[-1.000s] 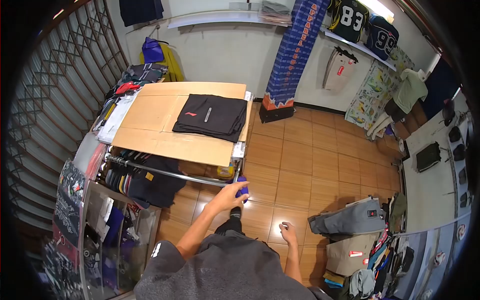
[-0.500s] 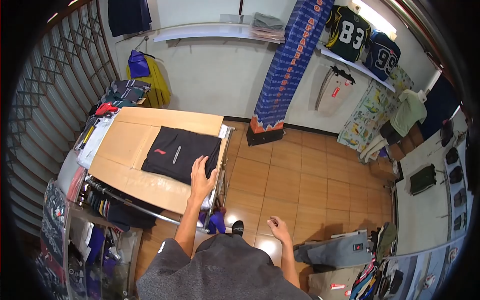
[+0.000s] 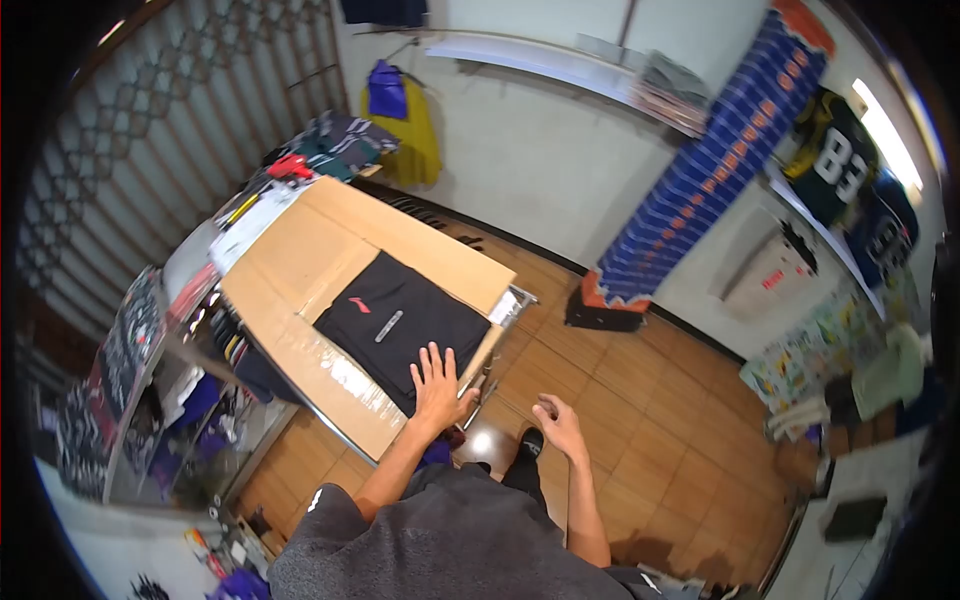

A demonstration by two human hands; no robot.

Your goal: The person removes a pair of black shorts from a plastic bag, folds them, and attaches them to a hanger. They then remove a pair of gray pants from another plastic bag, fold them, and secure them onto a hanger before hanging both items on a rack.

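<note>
Both hands have changed their position since the earlier frame: the left hand (image 3: 438, 390), which half a second ago was at the right edge of the black folded garment (image 3: 405, 338), is now over its lower corner, just below the centre of the frame, and its fingers are more widely spread. The whole view has also turned, so that the blue column (image 3: 700, 180), earlier nearer to the top middle, now leans in the upper right, and the grey trousers from the lower right are nearly out of sight. This left hand is fully open, palm down, with the fingers lying over the dark cloth and the thumb pointing away to the right; whether it presses on the cloth, I cannot tell. The right hand (image 3: 562, 428) is in the air, right of the centre and well apart from the garment, above the brown tiled floor (image 3: 650, 430); its fingers are loosely bent, half open, and it appears empty. The garment lies flat in the middle of the frame, folded into a neat rectangle, with a small red mark (image 3: 359, 305) and a narrow grey strip (image 3: 389, 326) on its upper face. Under it is the brown cardboard (image 3: 290, 262), which extends towards the upper left.
</note>
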